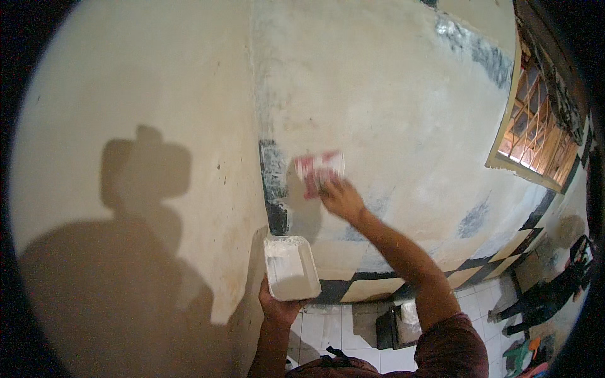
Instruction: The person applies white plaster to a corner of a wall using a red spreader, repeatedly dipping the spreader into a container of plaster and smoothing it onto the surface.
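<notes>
The wall [403,113] fills your view, patchy white over black. Your left hand [280,307] cups the white tray [290,268] from below, level and close. Your right hand [342,198] grips a blurred red-and-white tool [318,170], pressed flat against the wall.

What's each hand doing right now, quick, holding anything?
Left hand: closed under a white tray of putty, holding it up.
Right hand: closed on a red and white scraper, blurred, pressed against the wall.

red-white scraper [318,170]: blurred, flat against wall | white tray [290,268]: paste-filled, held below
</notes>
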